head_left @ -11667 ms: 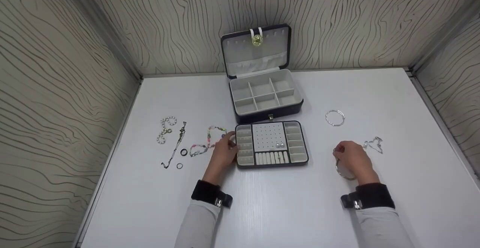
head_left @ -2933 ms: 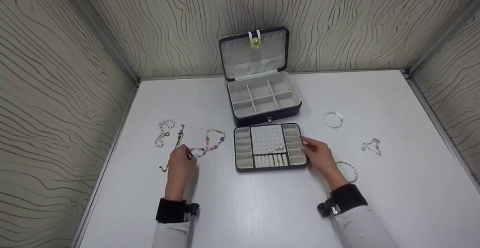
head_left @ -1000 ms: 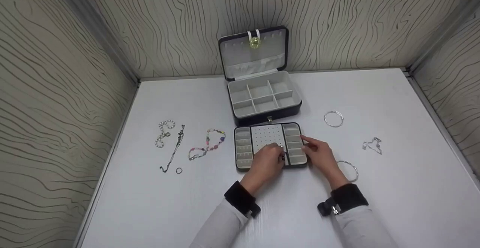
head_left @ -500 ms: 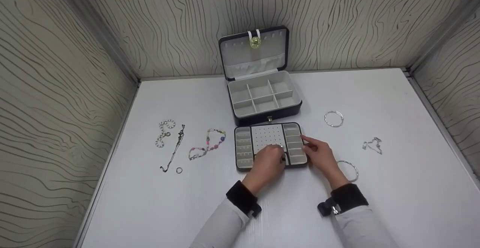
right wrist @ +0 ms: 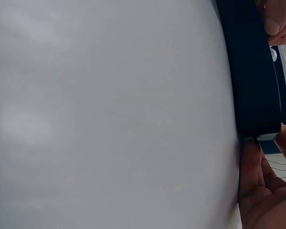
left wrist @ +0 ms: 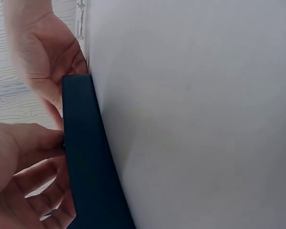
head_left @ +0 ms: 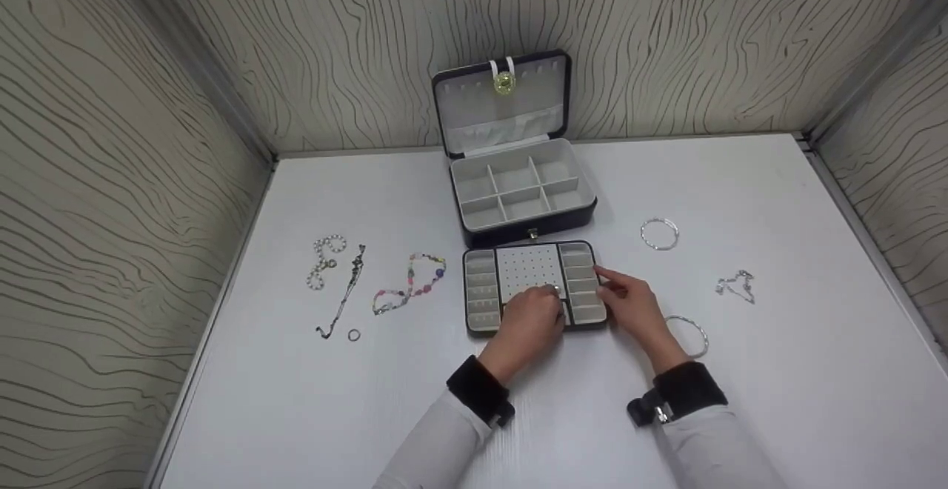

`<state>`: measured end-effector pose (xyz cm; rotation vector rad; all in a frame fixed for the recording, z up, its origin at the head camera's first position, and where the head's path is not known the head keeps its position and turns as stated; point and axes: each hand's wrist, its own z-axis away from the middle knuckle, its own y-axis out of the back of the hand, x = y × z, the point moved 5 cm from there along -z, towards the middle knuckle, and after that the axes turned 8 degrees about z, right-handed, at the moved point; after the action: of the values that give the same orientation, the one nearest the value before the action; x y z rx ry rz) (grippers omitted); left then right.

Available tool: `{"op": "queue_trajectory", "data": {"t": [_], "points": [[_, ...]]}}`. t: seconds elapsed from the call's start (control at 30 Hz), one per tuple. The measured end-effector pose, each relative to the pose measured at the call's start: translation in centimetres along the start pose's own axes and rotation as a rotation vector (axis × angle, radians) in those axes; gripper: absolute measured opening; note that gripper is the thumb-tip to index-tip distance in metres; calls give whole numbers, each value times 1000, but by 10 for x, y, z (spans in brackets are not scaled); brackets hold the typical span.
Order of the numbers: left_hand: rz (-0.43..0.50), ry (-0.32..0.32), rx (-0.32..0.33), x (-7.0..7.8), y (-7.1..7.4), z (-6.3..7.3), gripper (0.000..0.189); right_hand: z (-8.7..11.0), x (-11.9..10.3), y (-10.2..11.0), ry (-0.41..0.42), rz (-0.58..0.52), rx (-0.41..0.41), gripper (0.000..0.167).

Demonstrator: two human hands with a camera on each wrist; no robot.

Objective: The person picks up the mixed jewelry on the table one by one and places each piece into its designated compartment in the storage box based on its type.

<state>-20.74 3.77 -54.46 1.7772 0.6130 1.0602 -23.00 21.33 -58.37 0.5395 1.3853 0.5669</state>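
My left hand (head_left: pixel 532 324) reaches over the front of the dark jewelry tray (head_left: pixel 479 331), fingertips pinched at its ring rolls. A dark ring is pinched there, mostly hidden by the fingers. In the left wrist view, the left thumb and bent fingers (left wrist: pixel 43 140) are at the tray's dark side wall (left wrist: pixel 88 143). My right hand (head_left: pixel 635 311) grips the tray's right edge, one finger low against the wall and the thumb at the top, as the right wrist view shows on its fingers (right wrist: pixel 252 167). A pearl earring (right wrist: pixel 273 55) shows on the tray.
Behind the tray stands an open jewelry box (head_left: pixel 522 233). On the left lie a pearl bracelet (head_left: pixel 318 263), a dark chain (head_left: pixel 345 300), a silver ring (head_left: pixel 354 335) and a colorful bead strand (head_left: pixel 422 291). Two bangles (head_left: pixel 659 220) and a silver chain (head_left: pixel 748 285) lie right.
My left hand has picked the dark ring off the table and carried it right to the tray's ring rolls. My right hand has left the bangle and taken hold of the tray's edge.
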Motion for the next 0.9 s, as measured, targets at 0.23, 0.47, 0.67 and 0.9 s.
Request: {"op": "queue_trajectory", "data": {"t": [0.23,0.47,0.67,0.9], "points": [[-81,1,42,3,1,2,17,1,1,0,0,16,-19,41],[-148,-9,38,5,-3,2,11,2,1,0,-6,27,-34,42],[-198,1,15,7,-4,3,8,2,2,-1,4,20,-42,42],[-111,-23,-159,6,1,8,12,1,2,-1,13,19,-37,42]]}}
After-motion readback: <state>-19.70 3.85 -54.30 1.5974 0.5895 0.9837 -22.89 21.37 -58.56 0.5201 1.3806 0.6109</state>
